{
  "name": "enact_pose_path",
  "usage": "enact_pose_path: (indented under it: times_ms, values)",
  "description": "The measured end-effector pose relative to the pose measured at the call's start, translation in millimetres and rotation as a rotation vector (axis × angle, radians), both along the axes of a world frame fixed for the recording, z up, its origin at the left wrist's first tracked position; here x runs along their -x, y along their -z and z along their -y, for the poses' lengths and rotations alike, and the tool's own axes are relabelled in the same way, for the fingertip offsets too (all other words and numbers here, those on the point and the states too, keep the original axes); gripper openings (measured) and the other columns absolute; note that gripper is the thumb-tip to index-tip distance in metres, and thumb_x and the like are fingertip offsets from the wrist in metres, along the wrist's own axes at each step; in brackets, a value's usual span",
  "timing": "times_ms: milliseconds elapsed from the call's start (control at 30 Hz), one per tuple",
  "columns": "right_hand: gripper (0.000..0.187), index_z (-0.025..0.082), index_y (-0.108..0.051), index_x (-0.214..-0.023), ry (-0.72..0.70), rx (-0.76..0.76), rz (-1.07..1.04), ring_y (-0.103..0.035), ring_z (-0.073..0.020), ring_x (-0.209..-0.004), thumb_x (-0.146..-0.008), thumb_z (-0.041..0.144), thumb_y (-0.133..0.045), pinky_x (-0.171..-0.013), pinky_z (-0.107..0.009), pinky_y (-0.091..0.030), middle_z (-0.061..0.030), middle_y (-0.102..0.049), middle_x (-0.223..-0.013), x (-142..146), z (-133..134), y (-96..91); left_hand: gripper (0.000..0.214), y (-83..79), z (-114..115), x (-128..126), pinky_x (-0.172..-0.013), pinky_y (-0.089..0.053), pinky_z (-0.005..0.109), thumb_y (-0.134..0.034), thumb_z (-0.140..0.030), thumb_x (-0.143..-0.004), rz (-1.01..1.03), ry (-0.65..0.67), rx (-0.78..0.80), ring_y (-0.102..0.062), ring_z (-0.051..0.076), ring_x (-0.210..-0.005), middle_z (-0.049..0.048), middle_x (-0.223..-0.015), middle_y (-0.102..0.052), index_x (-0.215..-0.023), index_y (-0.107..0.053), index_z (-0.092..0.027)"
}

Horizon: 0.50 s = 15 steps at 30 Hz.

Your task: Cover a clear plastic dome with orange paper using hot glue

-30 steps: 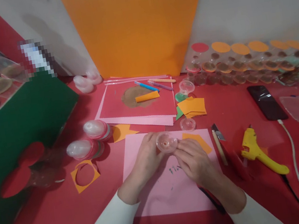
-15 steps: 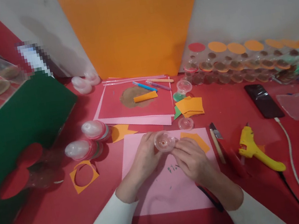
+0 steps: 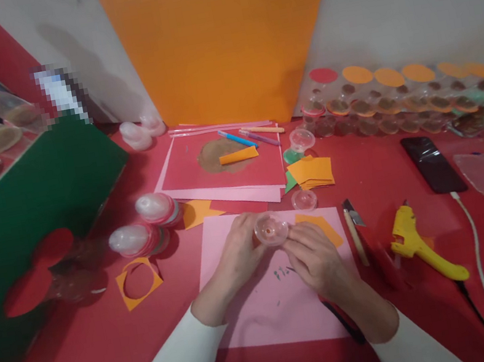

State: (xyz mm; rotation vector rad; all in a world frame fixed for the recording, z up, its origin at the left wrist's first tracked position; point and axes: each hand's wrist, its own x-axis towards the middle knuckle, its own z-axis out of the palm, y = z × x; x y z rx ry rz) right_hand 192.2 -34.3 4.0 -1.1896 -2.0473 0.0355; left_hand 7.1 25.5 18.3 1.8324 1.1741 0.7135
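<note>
Between my two hands is a small clear plastic lid point(image 3: 272, 229) with a hole near its middle, held above a pink paper sheet point(image 3: 249, 326). My left hand point(image 3: 241, 252) grips its left side, the fingers curled around it. From the right, my right hand point(image 3: 314, 250) pinches the rim. A thin dark pointed tool point(image 3: 341, 319) lies partly hidden under my right hand and wrist. Small dark scraps point(image 3: 281, 273) are scattered on the pink sheet. Behind the hands rests another clear lid point(image 3: 304, 200), and an orange paper piece point(image 3: 325, 230) is beside my right hand.
At right lie a utility knife point(image 3: 353, 214), a yellow glue gun point(image 3: 422, 246) with its cord, and a phone point(image 3: 433, 165) on a cable. Stacked clear cups point(image 3: 144, 239) and an orange cut-out frame point(image 3: 140, 284) are at left, near a green board point(image 3: 41, 210).
The whole view has shifted slightly, so things appear a little further right. Both hands keep nearly the same hold on the lid.
</note>
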Motion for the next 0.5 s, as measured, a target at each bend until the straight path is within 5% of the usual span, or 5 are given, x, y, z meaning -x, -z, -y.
enact_pose_path:
  times_ms: [500]
  values:
    - [0.036,0.022,-0.076,-0.120,0.005,0.022,-0.037,-0.073,-0.0239,-0.100,-0.098,0.006,-0.052,-0.098,-0.046,-0.058,-0.0088,-0.079,-0.102,1.4,1.2,0.5,0.016,-7.0,-1.2,-1.9,-0.090,-0.059,0.039,-0.069,-0.021,-0.088,-0.054,0.015,-0.057,-0.071,0.025,-0.099,0.0058,-0.105,-0.079,-0.104,-0.072,-0.023]
